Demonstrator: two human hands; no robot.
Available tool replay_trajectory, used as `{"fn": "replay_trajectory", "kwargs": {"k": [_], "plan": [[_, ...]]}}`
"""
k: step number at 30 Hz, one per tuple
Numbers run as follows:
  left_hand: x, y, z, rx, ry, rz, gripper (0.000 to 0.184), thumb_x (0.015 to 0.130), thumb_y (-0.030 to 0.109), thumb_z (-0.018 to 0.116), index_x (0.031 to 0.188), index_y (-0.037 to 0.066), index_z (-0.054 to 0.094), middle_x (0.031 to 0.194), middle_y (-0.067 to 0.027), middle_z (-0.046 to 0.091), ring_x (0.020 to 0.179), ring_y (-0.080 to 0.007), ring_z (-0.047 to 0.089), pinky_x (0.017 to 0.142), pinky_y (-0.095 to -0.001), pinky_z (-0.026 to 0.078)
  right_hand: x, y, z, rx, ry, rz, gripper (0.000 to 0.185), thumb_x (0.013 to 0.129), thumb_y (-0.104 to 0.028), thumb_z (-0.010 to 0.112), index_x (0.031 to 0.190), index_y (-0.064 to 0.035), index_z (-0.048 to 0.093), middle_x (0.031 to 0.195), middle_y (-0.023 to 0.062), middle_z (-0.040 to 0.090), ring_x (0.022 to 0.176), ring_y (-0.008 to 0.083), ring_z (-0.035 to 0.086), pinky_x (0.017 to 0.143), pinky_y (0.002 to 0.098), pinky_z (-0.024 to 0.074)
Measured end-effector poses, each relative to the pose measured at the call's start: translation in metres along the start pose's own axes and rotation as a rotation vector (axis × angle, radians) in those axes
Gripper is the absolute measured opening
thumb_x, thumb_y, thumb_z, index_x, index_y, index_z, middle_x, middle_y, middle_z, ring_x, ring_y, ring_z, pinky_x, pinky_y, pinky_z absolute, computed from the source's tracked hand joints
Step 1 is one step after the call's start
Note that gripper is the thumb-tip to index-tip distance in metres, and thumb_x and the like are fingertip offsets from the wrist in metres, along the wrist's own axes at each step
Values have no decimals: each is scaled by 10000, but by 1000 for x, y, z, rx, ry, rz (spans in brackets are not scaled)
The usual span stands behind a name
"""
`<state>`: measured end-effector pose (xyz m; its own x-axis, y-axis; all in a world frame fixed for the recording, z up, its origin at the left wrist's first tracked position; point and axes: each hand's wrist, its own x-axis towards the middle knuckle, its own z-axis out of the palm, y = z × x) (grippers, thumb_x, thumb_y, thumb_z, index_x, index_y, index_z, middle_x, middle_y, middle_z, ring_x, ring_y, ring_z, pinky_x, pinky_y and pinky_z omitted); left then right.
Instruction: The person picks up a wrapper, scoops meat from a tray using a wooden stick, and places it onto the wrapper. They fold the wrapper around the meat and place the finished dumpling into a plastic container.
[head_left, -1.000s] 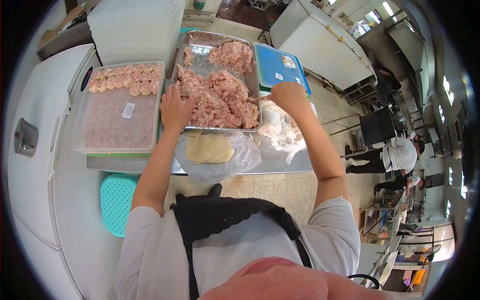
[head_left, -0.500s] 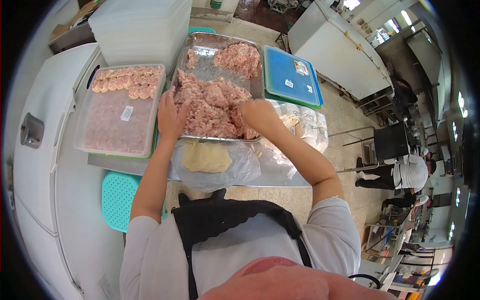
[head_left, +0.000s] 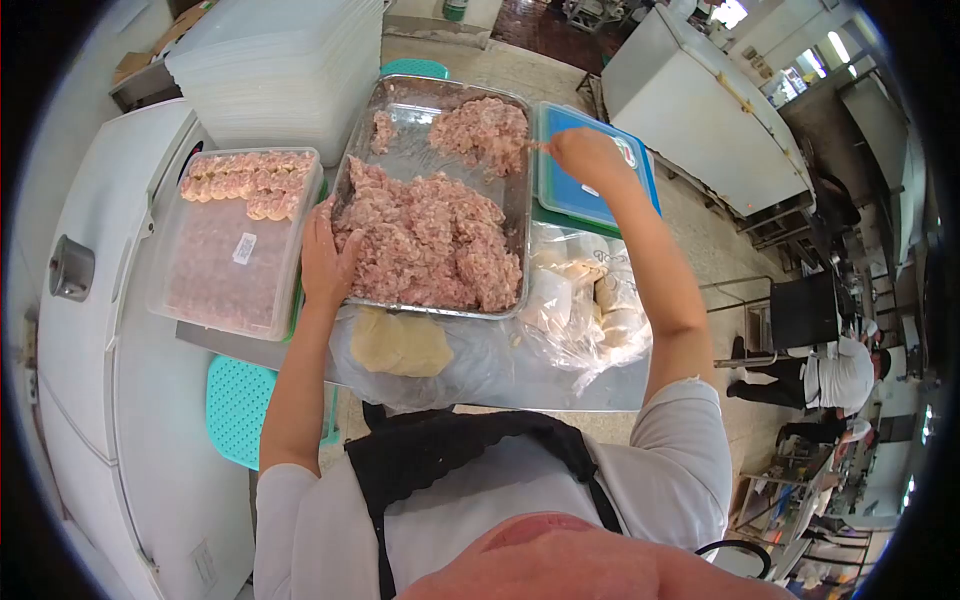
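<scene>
A metal tray [head_left: 408, 118] holds a large mound of ground meat [head_left: 430, 235] in its near part. A smaller heap of ground meat [head_left: 483, 135] lies at its far right, and a small scrap at its far left. My left hand [head_left: 325, 262] rests at the tray's left rim, fingers stretched out, thumb apart beside the mound. My right hand [head_left: 590, 160] is closed, just past the tray's right rim and above a blue-lidded container [head_left: 570, 195]. Something thin and pinkish sticks out of its fingers toward the smaller heap; what it is cannot be made out.
Left of the tray stands a clear plastic container [head_left: 225, 285] with rows of filled dumplings on top. Pale dough rounds [head_left: 400, 343] lie on plastic in front. A clear bag [head_left: 590, 300] sits at the right. Stacked white lids [head_left: 275, 80] rise behind. Other people are far right.
My right hand has moved away from the big mound, up and right past the tray's right rim. My left hand stays by the left rim. The view has shifted slightly.
</scene>
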<state>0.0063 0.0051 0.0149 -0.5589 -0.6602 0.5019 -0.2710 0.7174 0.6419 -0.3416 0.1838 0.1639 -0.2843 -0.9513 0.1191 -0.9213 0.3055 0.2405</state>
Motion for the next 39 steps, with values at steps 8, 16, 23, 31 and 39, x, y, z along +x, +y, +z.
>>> {"fn": "replay_trajectory", "kwargs": {"k": [8,16,23,31,39], "plan": [[-2,-3,0,6,1,-36,688,893,440,569,1385,-7,395,1359,-258,428,1283,-417,386,1092,-456,294,80,57,69,-105,59,179,269,872,-232,543,832,-29,716,877,196,696,835,358,689,713,454,552],[1,-2,-3,-42,-27,-44,724,889,486,547,1388,-14,385,1359,-251,449,1261,-418,419,1081,-454,307,110,41,113,-110,-83,169,265,855,-160,491,875,-35,724,932,198,698,881,346,688,737,466,554],[-1,-2,-5,-52,-59,-87,740,890,522,526,1378,-18,391,1355,-243,456,1258,-410,425,1074,-452,315,90,-40,87,-53,-176,-90,220,834,-158,519,819,-60,715,881,175,700,842,331,688,735,438,556],[-2,-5,-5,-98,-6,-60,698,900,489,538,1358,-25,420,1334,-242,476,1247,-404,439,1071,-447,319,28,-45,0,-36,-246,-211,359,882,-379,565,752,-73,700,808,157,688,787,320,684,655,443,543],[-3,-4,-5,-95,-11,-81,662,905,452,544,1347,-27,427,1321,-244,486,1233,-409,450,1067,-444,325,93,-10,115,79,-54,54,483,911,-440,503,766,-18,685,771,192,676,785,367,672,685,488,525]]}}
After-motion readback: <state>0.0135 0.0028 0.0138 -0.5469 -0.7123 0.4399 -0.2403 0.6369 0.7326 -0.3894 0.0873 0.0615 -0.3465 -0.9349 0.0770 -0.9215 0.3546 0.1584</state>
